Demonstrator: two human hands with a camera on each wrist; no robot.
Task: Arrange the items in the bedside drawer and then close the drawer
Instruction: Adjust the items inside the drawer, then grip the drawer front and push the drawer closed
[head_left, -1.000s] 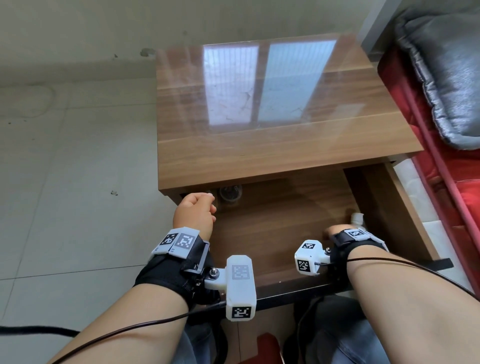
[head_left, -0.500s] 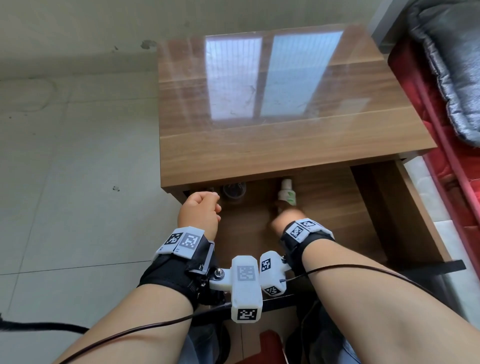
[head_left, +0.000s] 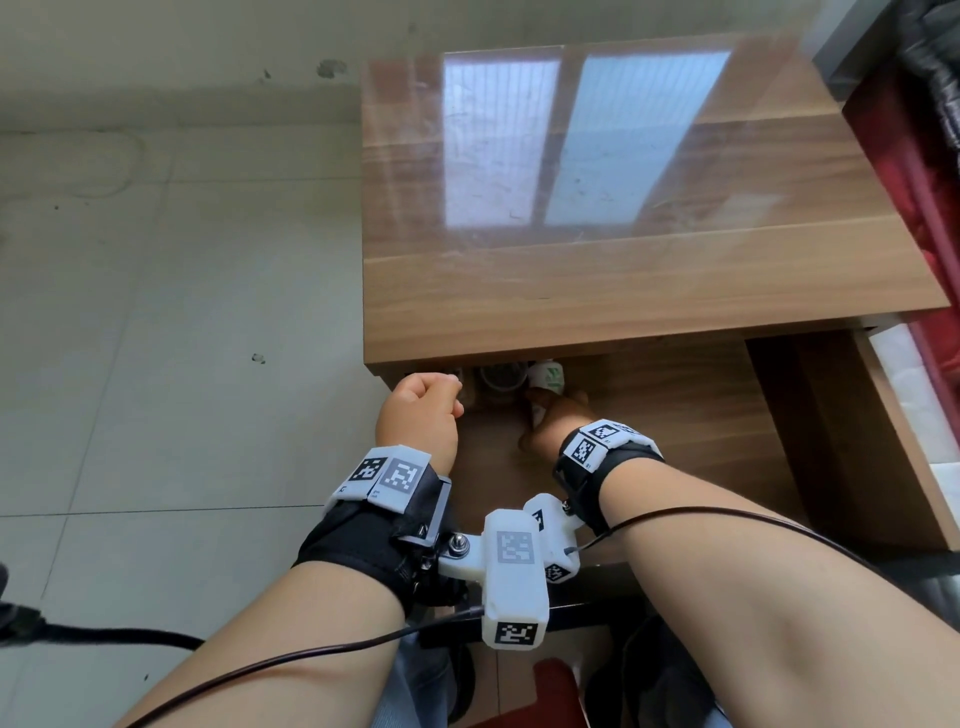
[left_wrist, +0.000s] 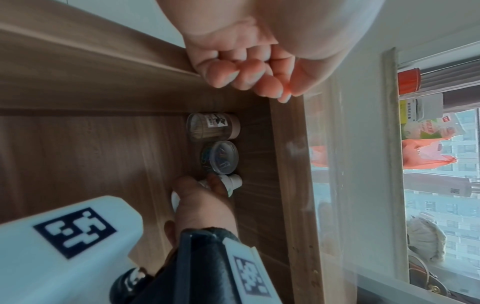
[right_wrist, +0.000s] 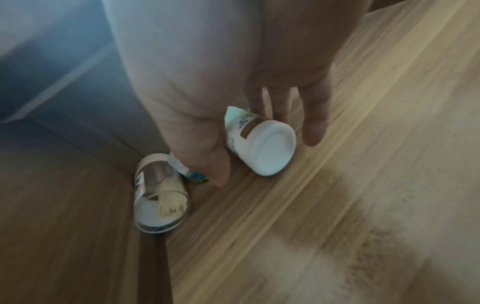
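Open drawer pulled out under bedside cabinet top. Three items lined up at left rear of drawer, just under cabinet's front edge.

Clear toothpick jar nearest left drawer wall, lying on its side, bundle of toothpicks inside, tan cap toward rear, clear base toward front. Round clear box next, just beside jar, holding coloured paper clips. White bottle third, just beside box, lying on its side, long axis front to back, cap end toward rear, flat white base toward front, printed label round body.

Right hand on white bottle, thumb on one side, fingers loosely curled over the other; bottle down on drawer floor. How firm the grip is: cannot tell.

Left hand curled into fist at left front corner of cabinet, above drawer wall, nothing in it, fingertips tucked to palm.
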